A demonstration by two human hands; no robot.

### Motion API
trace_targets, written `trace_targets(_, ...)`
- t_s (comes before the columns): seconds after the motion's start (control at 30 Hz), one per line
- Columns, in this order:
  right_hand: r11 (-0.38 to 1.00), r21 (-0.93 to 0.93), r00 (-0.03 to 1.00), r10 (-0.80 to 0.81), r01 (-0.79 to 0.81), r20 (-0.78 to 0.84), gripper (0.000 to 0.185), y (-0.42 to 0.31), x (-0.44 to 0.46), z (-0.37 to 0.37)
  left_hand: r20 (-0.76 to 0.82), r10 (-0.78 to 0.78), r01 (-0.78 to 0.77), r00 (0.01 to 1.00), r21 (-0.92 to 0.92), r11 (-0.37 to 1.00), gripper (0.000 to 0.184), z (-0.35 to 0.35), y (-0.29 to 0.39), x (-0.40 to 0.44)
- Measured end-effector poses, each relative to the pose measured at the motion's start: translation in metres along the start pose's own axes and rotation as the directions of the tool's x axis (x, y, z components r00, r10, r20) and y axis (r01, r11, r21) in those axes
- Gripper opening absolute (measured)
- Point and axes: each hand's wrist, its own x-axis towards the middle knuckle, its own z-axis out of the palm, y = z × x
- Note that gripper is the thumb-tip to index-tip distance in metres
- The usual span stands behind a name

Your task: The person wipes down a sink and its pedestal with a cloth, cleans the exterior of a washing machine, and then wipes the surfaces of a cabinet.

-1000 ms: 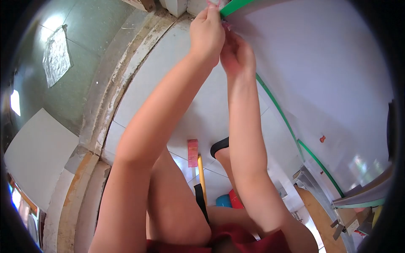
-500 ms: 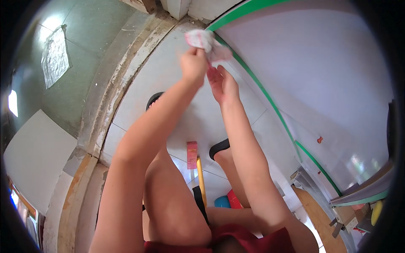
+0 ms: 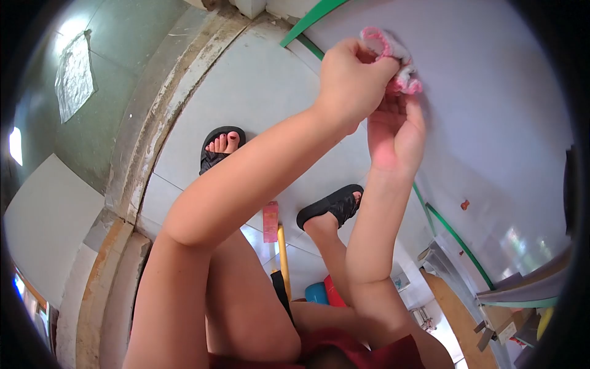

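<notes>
A white cloth with a pink edge [image 3: 396,52] is bunched up at the upper right, in front of the large pale panel [image 3: 485,104]. My left hand [image 3: 356,80] grips it, with fingers and thumb closed on its left side. Just below the cloth is my right hand [image 3: 396,132], palm up, its fingertips partly hidden behind the cloth and my left hand. The visible right fingers reach up to the cloth's lower edge; whether they grip it is hidden.
Green trim [image 3: 458,240] edges the panel. A pink box [image 3: 270,221] and a yellow bar [image 3: 283,258] are between my legs, near my black sandals [image 3: 332,206]. Blue [image 3: 316,293] and red objects lie beyond. A worn ledge [image 3: 166,111] runs along the left.
Both hands have moved right with the cloth, from the panel's far corner to in front of the panel. Both sandals now show more fully.
</notes>
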Motion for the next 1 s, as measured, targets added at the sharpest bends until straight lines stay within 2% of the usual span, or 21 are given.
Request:
trace_targets(0.1,0.998,0.05,0.999,0.033,-0.033,-0.001,0.013,0.011,0.025,-0.01,-0.031,0.016,-0.015,0.999,0.006,1.0,0.026,-0.006,-0.012,0.019)
trace_targets(0.13,0.996,0.059,0.998,0.066,-0.067,0.02,0.009,0.022,0.036,-0.011,-0.113,-0.06,0.057,0.992,-0.024,0.998,0.024,-0.011,-0.019,0.028)
trace_targets(0.17,0.973,0.132,0.981,0.193,-0.187,-0.029,0.009,0.036,0.061,-0.023,-0.146,-0.132,0.125,0.98,-0.054,0.991,0.021,-0.019,-0.022,0.036)
trace_targets(0.2,0.956,0.179,0.957,0.256,-0.231,-0.135,0.007,0.051,0.08,-0.024,-0.235,-0.191,0.216,0.953,0.086,0.973,0.018,-0.031,-0.043,0.06)
trace_targets(0.23,0.937,0.215,0.935,0.313,-0.275,-0.167,0.008,0.069,0.104,-0.036,-0.26,-0.238,0.275,0.936,0.12,0.954,0.019,-0.041,-0.049,0.068)
trace_targets(0.27,0.939,0.189,0.94,0.314,-0.287,-0.134,0.01,0.088,0.121,-0.048,-0.289,-0.228,0.286,0.93,0.178,0.941,0.021,-0.049,-0.061,0.078)
trace_targets(0.3,0.963,0.097,0.949,0.265,-0.251,-0.173,0.01,0.1,0.129,-0.052,-0.292,-0.228,0.285,0.929,0.17,0.943,0.021,-0.055,-0.07,0.088)
trace_targets(0.37,0.963,0.024,0.916,0.263,-0.268,-0.303,0.009,0.105,0.126,-0.047,-0.362,-0.23,0.363,0.904,0.36,0.86,0.022,-0.058,-0.069,0.089)
trace_targets(0.43,0.961,0.072,0.937,0.275,-0.266,-0.213,0.007,0.102,0.131,-0.064,-0.366,-0.24,0.391,0.899,0.427,0.815,0.021,-0.055,-0.075,0.083)
trace_targets(0.47,0.954,0.123,0.951,0.286,-0.272,-0.117,0.006,0.095,0.124,-0.058,-0.312,-0.151,0.281,0.938,0.429,0.858,0.016,-0.05,-0.081,0.081)
trace_targets(0.5,0.961,0.132,0.943,0.265,-0.242,-0.2,0.007,0.082,0.115,-0.057,-0.264,-0.055,0.167,0.963,0.425,0.89,0.013,-0.046,-0.086,0.08)
trace_targets(0.53,0.978,0.062,0.98,0.2,-0.199,-0.006,0.007,0.073,0.112,-0.075,-0.162,-0.069,0.125,0.984,0.374,0.919,0.015,-0.038,-0.07,0.064)
trace_targets(0.6,0.998,-0.052,0.993,0.04,-0.046,-0.108,0.013,0.032,0.061,-0.066,0.026,-0.067,0.057,0.997,0.289,0.956,0.017,-0.018,-0.057,0.029)
trace_targets(0.63,0.995,-0.09,0.996,-0.043,0.035,-0.082,0.015,0.021,0.044,-0.067,0.117,-0.041,0.009,0.992,0.26,0.966,0.018,-0.011,-0.057,0.021)
trace_targets(0.7,0.97,-0.19,0.939,-0.203,0.153,-0.278,0.018,0.012,0.037,-0.088,0.234,-0.269,0.198,0.934,0.286,0.938,0.018,-0.005,-0.054,0.01)
trace_targets(0.73,0.959,-0.216,0.91,-0.251,0.186,-0.33,0.018,0.014,0.036,-0.094,0.31,-0.394,0.343,0.865,0.207,0.916,0.026,-0.006,-0.068,0.012)
trace_targets(0.8,0.945,-0.243,0.873,-0.303,0.221,-0.382,0.018,0.022,0.04,-0.113,0.279,-0.459,0.411,0.843,0.217,0.886,0.034,-0.014,-0.082,0.011)
trace_targets(0.87,0.775,-0.547,0.793,-0.533,0.317,-0.295,0.017,0.034,0.056,-0.136,0.245,-0.56,0.495,0.791,0.28,0.822,0.048,-0.032,-0.078,0.008)
trace_targets(0.9,0.773,-0.552,0.789,-0.534,0.311,-0.303,0.017,0.044,0.061,-0.145,0.245,-0.596,0.511,0.765,0.334,0.792,0.055,-0.047,-0.071,0.004)
trace_targets(0.97,0.287,-0.841,0.609,-0.791,0.458,0.062,0.013,0.072,0.061,-0.136,0.234,-0.73,0.588,0.642,0.46,0.665,0.06,-0.077,-0.069,0.009)
trace_targets(1.0,0.209,-0.835,0.627,-0.755,0.509,0.193,0.016,0.082,0.06,-0.127,0.199,-0.727,0.593,0.657,0.458,0.662,0.057,-0.091,-0.069,0.01)
